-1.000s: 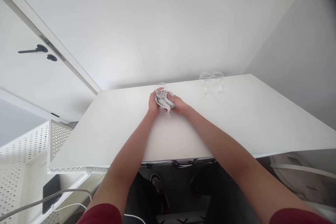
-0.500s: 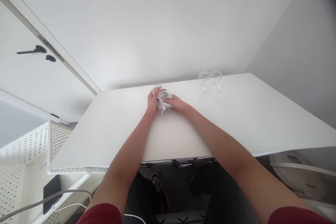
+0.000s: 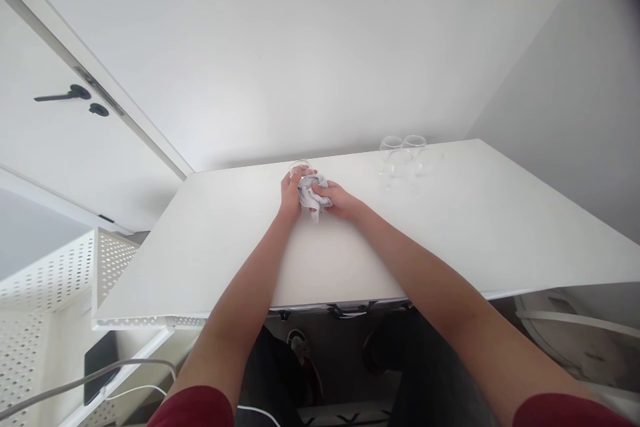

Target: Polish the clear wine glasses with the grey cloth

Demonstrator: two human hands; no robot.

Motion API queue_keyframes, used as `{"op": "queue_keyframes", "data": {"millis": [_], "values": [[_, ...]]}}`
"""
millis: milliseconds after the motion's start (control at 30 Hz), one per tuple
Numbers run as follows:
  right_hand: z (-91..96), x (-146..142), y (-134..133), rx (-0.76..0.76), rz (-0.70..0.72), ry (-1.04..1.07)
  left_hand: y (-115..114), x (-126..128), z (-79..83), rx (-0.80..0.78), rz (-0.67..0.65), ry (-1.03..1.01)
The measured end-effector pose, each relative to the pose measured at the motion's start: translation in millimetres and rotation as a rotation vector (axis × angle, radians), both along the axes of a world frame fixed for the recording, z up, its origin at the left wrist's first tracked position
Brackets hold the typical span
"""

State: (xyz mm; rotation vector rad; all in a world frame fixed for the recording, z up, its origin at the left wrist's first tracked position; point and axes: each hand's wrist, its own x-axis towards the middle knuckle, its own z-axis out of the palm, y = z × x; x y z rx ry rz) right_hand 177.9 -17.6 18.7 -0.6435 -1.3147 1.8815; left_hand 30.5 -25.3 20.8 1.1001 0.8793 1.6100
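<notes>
My left hand [image 3: 289,192] is wrapped round a clear glass [image 3: 299,168] at the far middle of the white table [image 3: 450,227]. My right hand [image 3: 336,199] is closed on a bunched grey cloth [image 3: 311,189] and presses it against the glass. Only the rim of the glass shows above my fingers; the rest is hidden by both hands and the cloth.
Two more clear glasses [image 3: 401,155] stand side by side near the table's far edge, to the right of my hands. A white perforated shelf unit [image 3: 60,273] stands at the left, with a dark tablet [image 3: 99,365] and cables below. A door with a black handle [image 3: 63,95] is at the left.
The cloth has been bunched tighter between my hands and shifted slightly left against the glass. My arms have hardly moved.
</notes>
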Motion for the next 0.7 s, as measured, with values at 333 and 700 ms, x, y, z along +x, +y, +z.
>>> {"op": "queue_keyframes", "data": {"millis": [333,700], "values": [[-9.0,-10,7,-0.116,-0.238,0.062,0,2,1.2,0.015,0.056,0.002],[-21.0,0,30,-0.208,-0.725,-0.010,1,-7,4.3,0.028,0.111,-0.077]]}}
